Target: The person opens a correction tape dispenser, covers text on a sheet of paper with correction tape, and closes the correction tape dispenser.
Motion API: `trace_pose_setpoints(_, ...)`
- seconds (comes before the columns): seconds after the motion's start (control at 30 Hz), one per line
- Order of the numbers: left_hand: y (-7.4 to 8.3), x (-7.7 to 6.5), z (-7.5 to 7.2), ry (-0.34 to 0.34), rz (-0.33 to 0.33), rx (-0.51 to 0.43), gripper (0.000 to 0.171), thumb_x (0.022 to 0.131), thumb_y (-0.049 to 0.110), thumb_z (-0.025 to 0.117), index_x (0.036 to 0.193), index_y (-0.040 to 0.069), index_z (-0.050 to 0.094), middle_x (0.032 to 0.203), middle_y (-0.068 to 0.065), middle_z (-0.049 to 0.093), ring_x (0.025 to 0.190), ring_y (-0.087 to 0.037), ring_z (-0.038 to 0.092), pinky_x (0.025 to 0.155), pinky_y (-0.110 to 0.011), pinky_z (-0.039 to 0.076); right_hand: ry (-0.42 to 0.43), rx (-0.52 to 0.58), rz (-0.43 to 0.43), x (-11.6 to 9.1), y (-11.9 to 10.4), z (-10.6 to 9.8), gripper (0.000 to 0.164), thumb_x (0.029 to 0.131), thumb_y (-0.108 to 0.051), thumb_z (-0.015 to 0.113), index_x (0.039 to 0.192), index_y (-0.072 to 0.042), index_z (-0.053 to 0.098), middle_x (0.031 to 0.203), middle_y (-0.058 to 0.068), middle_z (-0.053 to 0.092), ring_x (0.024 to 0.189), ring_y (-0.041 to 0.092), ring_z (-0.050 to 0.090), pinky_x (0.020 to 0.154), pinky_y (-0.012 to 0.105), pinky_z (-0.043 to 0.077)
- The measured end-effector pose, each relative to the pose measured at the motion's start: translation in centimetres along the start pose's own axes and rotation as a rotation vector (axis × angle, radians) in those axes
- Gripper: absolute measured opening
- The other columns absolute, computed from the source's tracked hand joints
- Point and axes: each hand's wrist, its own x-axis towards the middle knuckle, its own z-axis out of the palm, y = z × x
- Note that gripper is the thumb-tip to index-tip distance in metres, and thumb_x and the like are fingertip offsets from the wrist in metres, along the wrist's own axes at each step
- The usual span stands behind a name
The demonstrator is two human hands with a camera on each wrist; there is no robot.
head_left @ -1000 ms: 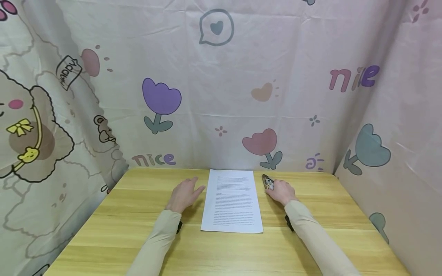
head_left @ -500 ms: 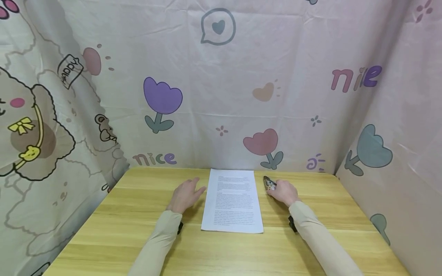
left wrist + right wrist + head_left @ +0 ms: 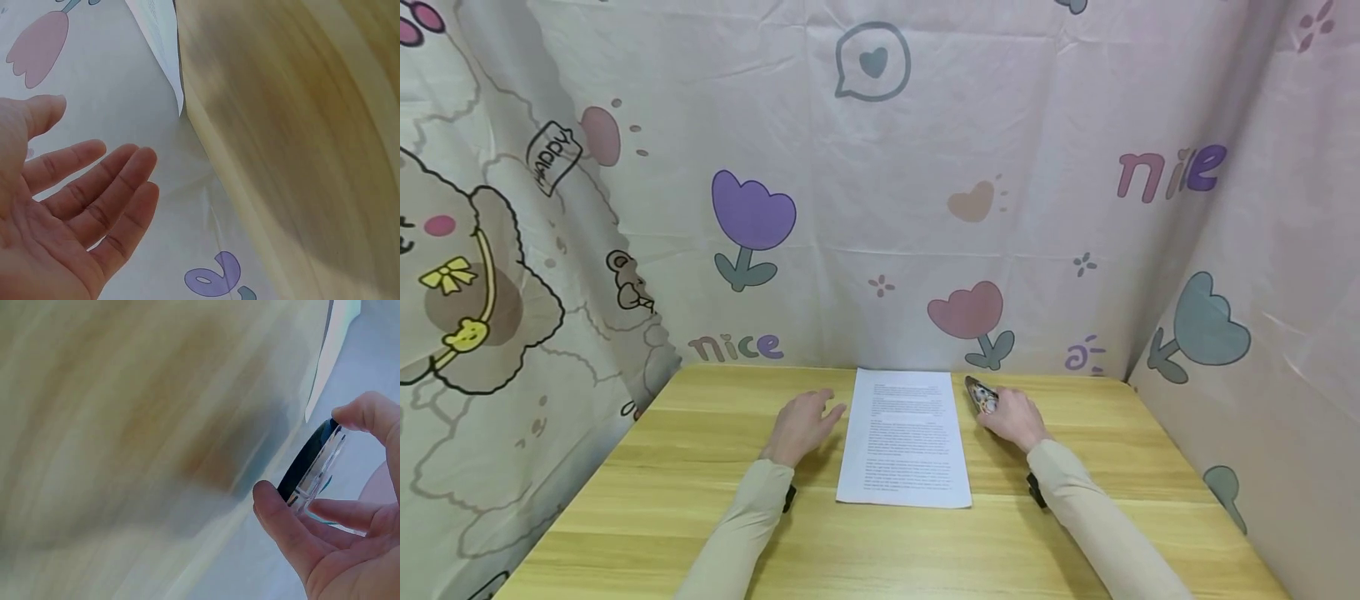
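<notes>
On the table lies a printed sheet of paper (image 3: 906,442), its long sides running away from me. My left hand (image 3: 801,427) hovers left of it with fingers relaxed and apart; its palm (image 3: 44,250) holds nothing in the left wrist view. Right of the sheet, my right hand (image 3: 1017,419) grips a small tapered object (image 3: 981,395) with a colourful patterned face. Seen from the right wrist, the object (image 3: 312,464) has a dark edge and a clear plastic side, pinched between thumb and fingers. Its exact kind cannot be made out.
The wooden table (image 3: 902,554) extends around the sheet on all sides. A printed curtain (image 3: 880,167) with flowers and cartoon figures hangs behind the table and along both sides. A dark band (image 3: 1036,490) shows under the right wrist.
The tapered object's tip has swung slightly left, toward the paper, in my right hand. My left hand and the sheet stay about where they were.
</notes>
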Motion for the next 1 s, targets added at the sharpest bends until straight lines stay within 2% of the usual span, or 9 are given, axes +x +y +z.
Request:
trace_pose_setpoints(0.17,0.2,0.2,0.1,0.004,0.014,0.008,0.035,0.096,0.034,0.063,0.11,0.002,0.07,0.103,-0.016,0.074,0.087,-0.031,0.071,0.075,-0.044,0.059,-0.02,-0.005,-0.002,-0.4,-0.2,0.2,0.075,0.07,-0.03,0.077,0.132,0.006,0.053,0.105,0.022,0.056,0.078,0.027,0.056,0.063,0.036,0.051)
trace_pose_setpoints(0.3,0.4,0.4,0.3,0.002,0.026,0.001,0.034,0.095,0.033,0.064,0.11,0.003,0.071,0.102,-0.015,0.074,0.086,-0.028,0.071,0.073,-0.042,0.059,-0.038,0.0,-0.017,-0.8,-0.6,0.3,0.084,0.07,-0.03,0.078,0.138,0.008,0.046,0.117,0.026,0.05,0.085,0.03,0.056,0.073,0.041,0.054)
trace_pose_setpoints(0.47,0.6,0.3,0.5,0.008,0.037,-0.106,0.023,0.095,0.029,0.064,0.101,0.009,0.074,0.088,-0.004,0.074,0.073,-0.015,0.064,0.068,-0.033,0.055,-0.044,0.024,-0.082,-1.1,-1.8,0.8,0.084,0.068,-0.024,0.079,0.139,0.005,0.044,0.121,0.024,0.05,0.089,0.027,0.056,0.077,0.04,0.054)
trace_pose_setpoints(0.63,0.8,0.2,0.8,0.049,0.06,-0.208,0.015,0.095,0.025,0.065,0.093,0.014,0.075,0.077,0.008,0.068,0.066,-0.005,0.054,0.064,-0.025,0.05,-0.063,0.045,-0.149,-1.5,-3.5,1.4,0.082,0.069,-0.018,0.081,0.138,0.004,0.044,0.125,0.021,0.052,0.093,0.024,0.056,0.08,0.039,0.054)
trace_pose_setpoints(0.73,1.2,0.2,1.0,0.056,0.08,-0.249,0.015,0.095,0.023,0.065,0.093,0.013,0.076,0.075,0.008,0.068,0.065,-0.005,0.054,0.063,-0.023,0.049,-0.076,0.07,-0.171,-2.0,-4.4,1.5,0.081,0.069,-0.016,0.082,0.138,0.002,0.045,0.123,0.019,0.054,0.093,0.023,0.056,0.081,0.038,0.054)
trace_pose_setpoints(0.9,2.3,0.3,1.3,0.0,0.073,-0.338,0.013,0.095,0.022,0.065,0.095,0.014,0.076,0.08,0.006,0.07,0.069,-0.005,0.056,0.062,-0.02,0.049,-0.095,0.104,-0.205,-2.7,-5.8,1.7,0.079,0.069,-0.015,0.081,0.139,-0.002,0.045,0.121,0.015,0.055,0.092,0.019,0.056,0.079,0.033,0.054)
trace_pose_setpoints(1.0,3.0,0.5,1.5,-0.016,0.09,-0.357,0.013,0.095,0.021,0.064,0.095,0.015,0.075,0.081,0.006,0.07,0.07,-0.005,0.058,0.063,-0.019,0.05,-0.093,0.125,-0.238,-3.0,-6.5,1.6,0.078,0.068,-0.013,0.079,0.139,-0.004,0.047,0.118,0.013,0.056,0.091,0.018,0.055,0.078,0.033,0.054)
